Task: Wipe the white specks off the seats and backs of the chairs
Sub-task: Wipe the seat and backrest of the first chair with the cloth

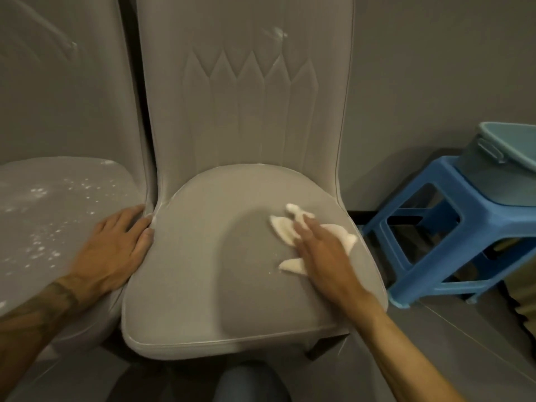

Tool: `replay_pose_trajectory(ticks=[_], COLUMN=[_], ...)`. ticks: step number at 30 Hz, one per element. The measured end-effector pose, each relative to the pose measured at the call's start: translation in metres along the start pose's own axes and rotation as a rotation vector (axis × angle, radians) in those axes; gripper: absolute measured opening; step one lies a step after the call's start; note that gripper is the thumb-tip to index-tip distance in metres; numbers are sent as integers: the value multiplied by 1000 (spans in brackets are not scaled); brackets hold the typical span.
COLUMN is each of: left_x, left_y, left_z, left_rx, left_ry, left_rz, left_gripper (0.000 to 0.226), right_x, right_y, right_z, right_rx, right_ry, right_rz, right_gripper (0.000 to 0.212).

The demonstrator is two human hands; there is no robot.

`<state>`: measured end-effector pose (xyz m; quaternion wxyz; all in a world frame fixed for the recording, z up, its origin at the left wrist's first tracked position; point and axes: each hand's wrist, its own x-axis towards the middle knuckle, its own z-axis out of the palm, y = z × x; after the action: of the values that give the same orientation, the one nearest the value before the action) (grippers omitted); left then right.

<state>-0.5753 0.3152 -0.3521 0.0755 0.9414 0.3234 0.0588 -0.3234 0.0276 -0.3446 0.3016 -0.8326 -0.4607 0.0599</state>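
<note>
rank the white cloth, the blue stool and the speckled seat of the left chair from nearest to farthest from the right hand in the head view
1. white cloth: under the right hand, touching it.
2. blue stool: on the floor to its right.
3. speckled seat: far left, beyond the left hand.

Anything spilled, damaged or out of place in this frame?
Yes: white specks are scattered over the left chair's seat, and a white smear marks the middle chair's back. Nothing looks damaged or askew.
</note>
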Motion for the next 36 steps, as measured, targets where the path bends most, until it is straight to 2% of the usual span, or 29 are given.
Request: replay_pose_trajectory(ticks=[2,4,6,8,11,15,17,20,23,25,28,30,32,34,36], left_x=[-3,-7,-8,-7,-4,-3,-5,-5,-5,-4,-5,-6,-10,-19,-33], left_y=[3,5,4,0,-3,-2,-2,-2,-3,-4,-4,-4,-5,-8,-13], left_z=[-3,-2,-1,4,9,8,7,6,9,10,8,3,-3,-10,-15], left_rx=[-10,6,13,23,37,45,41,43,26,32,33,11,-6,-14,-16], left_ry=[-13,-12,-1,24,48,57,44,53,66,78,84,64,44,51,57], left_rz=[-14,-25,-35,-33,-25,-14,-26,-9,-7,1,13,20,27,20,-2], left_gripper=[84,86,85,79,72,72,73,71,66,62,59,61,63,65,67], right_x=[-8,-6,-2,1,8,5,5,-10,-33,-32,-15,-12,-12,-11,-13], right_y=[-6,13,34,41,4,-57,-63,-36,-2,-10,-66,-102,-109,-90,-67], right_z=[9,0,-16,-19,7,58,54,15,-11,3,53,83,86,70,45], right_rx=[-22,-148,-136,-147,-59,-79,-56,34,-165,-202,-68,-102,-124,-152,-52], right_ry=[-130,-185,-146,-49,21,-190,-229,-158,-29,-20,-85,-174,-210,-202,-114], right_rz=[-124,-146,-37,42,53,-215,-241,-110,26,119,9,-178,-302,-316,-146], right_gripper=[42,48,56,51,45,52,48,52,67,69,57,59,53,50,53])
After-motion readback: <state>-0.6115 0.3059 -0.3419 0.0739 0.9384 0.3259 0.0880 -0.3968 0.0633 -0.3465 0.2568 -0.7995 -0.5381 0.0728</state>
